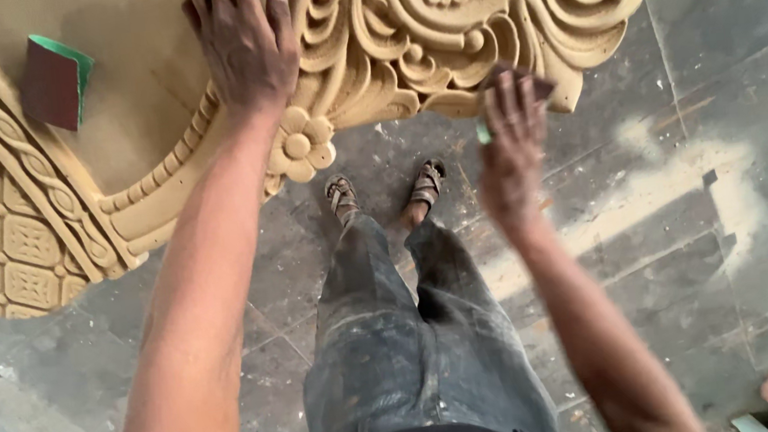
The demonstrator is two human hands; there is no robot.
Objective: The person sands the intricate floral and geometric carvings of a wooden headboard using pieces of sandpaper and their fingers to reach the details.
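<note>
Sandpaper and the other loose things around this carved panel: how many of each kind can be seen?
Sandpaper pieces: 2, one in the right hand at the panel edge, one lying on the flat part
Carved panel: 1
Sandals: 2
Total: 5
The left hand rests flat on the panel.

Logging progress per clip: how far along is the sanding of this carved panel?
Under way. Pale dust lies on the floor. The right hand presses sandpaper on the carved panel edge; the left hand braces it. A spare sanding block lies unused. What remains cannot be judged.
</note>
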